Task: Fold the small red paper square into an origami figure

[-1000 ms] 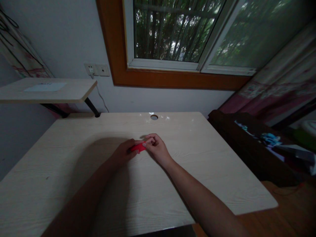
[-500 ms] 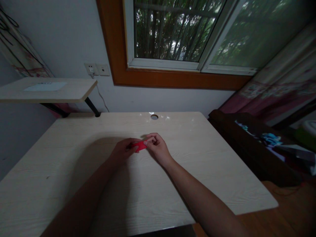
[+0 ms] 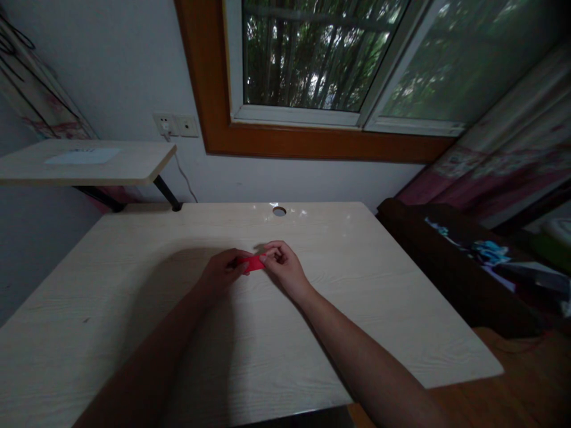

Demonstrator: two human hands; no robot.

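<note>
A small flat red piece (image 3: 254, 263), which looks like folded paper, is held between my two hands over the middle of the desk (image 3: 357, 285). My left hand (image 3: 222, 268) pinches its left end, thumb in front. At its right end, my right hand (image 3: 285, 266) grips with thumb and forefinger, its other fingers curled loosely. Both ends of the red piece are partly hidden under my fingers. I cannot tell whether it touches the desktop.
A raised shelf (image 3: 151, 172) on black legs stands at the back left with a white sheet (image 3: 83, 156) on it. A round cable hole (image 3: 279, 211) lies near the desk's back edge. Beyond the right edge is a dark brown piece of furniture (image 3: 446, 267) with items on it.
The left fingers have shifted very slightly on the red piece, and a little more of it shows. Otherwise both hands stay in the same place.
</note>
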